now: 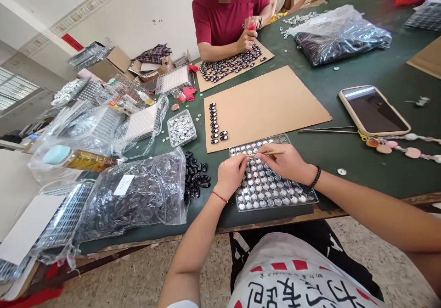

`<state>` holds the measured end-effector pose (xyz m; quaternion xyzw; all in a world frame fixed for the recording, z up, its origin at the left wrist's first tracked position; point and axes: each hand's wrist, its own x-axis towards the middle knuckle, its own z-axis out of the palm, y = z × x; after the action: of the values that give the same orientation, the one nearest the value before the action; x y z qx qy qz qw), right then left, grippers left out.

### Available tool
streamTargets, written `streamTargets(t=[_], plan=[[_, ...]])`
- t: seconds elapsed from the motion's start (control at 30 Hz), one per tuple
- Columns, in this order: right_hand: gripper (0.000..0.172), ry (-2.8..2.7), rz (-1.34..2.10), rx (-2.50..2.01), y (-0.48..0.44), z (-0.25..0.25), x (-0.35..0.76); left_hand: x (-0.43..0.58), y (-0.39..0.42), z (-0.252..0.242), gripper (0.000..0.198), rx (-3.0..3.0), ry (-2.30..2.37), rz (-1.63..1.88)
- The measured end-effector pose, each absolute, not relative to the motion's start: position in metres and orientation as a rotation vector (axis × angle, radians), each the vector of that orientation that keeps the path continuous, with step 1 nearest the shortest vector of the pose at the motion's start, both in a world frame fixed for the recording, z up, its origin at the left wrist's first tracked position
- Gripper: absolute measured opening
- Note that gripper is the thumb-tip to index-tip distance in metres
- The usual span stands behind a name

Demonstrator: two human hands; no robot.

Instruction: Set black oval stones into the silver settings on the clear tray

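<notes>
My right hand pinches a thin tan stick-like tool, whose tip points left. My left hand meets it, fingertips pressed together at that tip. Whatever sits between those fingers is too small to make out. Both hands are over a clear plastic tray with rows of round silvery pieces. Just beyond lies a brown cardboard sheet, with several small black pieces with white faces lined up at its left end. Loose black pieces are heaped left of my left hand.
Left stand a plastic bag of black pieces, a tub of silvery discs and a bottle. A phone and tweezers lie right. Across the table, a person in a red shirt works over another cardboard sheet.
</notes>
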<state>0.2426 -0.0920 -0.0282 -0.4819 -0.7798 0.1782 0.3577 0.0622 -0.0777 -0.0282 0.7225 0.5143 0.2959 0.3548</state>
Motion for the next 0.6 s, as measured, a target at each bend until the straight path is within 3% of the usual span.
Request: streamTargets(t=[0.2, 0.47, 0.6], plan=[[0.022, -2.013, 0.472, -1.224, -0.0935, -0.0273, 0.2427, 0.0636, -0.0777, -0.0297, 0.029, 1.828, 1.337, 0.771], [0.022, -2.002, 0.471, -1.209, -0.0925, -0.0273, 0.242, 0.0688, -0.0815, -0.0328, 0.025, 1.628, 1.314, 0.902], [0.023, -2.005, 0.474, -1.209, -0.0934, -0.027, 0.2428, 0.068, -0.0801, -0.0309, 0.01, 1.748, 1.358, 0.865]])
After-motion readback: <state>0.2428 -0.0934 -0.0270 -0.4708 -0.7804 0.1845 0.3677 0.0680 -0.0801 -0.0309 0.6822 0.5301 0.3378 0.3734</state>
